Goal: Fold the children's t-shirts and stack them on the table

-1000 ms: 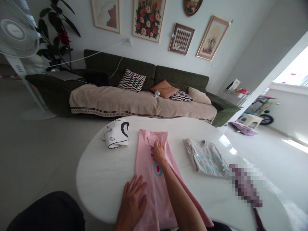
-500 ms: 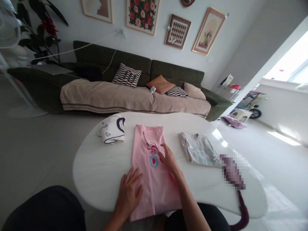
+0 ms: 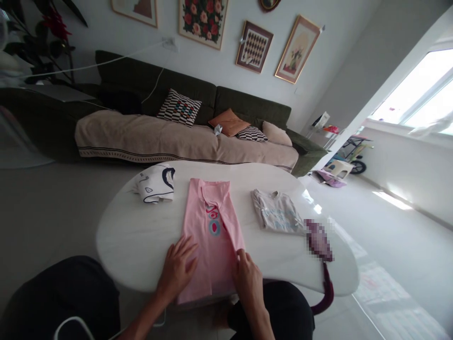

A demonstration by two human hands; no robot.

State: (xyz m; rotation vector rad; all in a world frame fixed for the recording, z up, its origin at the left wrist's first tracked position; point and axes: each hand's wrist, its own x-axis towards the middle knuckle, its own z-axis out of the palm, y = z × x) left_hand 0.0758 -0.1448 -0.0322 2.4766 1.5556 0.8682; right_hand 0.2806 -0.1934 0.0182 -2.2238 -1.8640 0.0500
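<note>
A pink T-shirt (image 3: pixel 203 250) lies lengthwise on the white table, its sides folded inward and its neckline at the far end. Part of its print (image 3: pixel 214 227), in red and pale blue, shows between the folds. My left hand (image 3: pixel 178 264) rests flat on the shirt's near left side with the fingers spread. At the near right edge, my right hand (image 3: pixel 247 278) has its fingers closed on the pink fabric. A folded grey T-shirt (image 3: pixel 278 211) lies to the right, and a folded white shirt with dark trim (image 3: pixel 154 185) to the far left.
The white table (image 3: pixel 141 250) has a rounded edge close to my knees. A blurred-out purple item (image 3: pixel 319 240) is at its right end, with a dark purple strip (image 3: pixel 327 293) hanging below. Behind stands a green sofa (image 3: pixel 255 104) with a beige cover and cushions.
My right hand has moved from the print toward me, onto the shirt's near right edge. The right side now lies folded further inward. My left hand stays on the left side.
</note>
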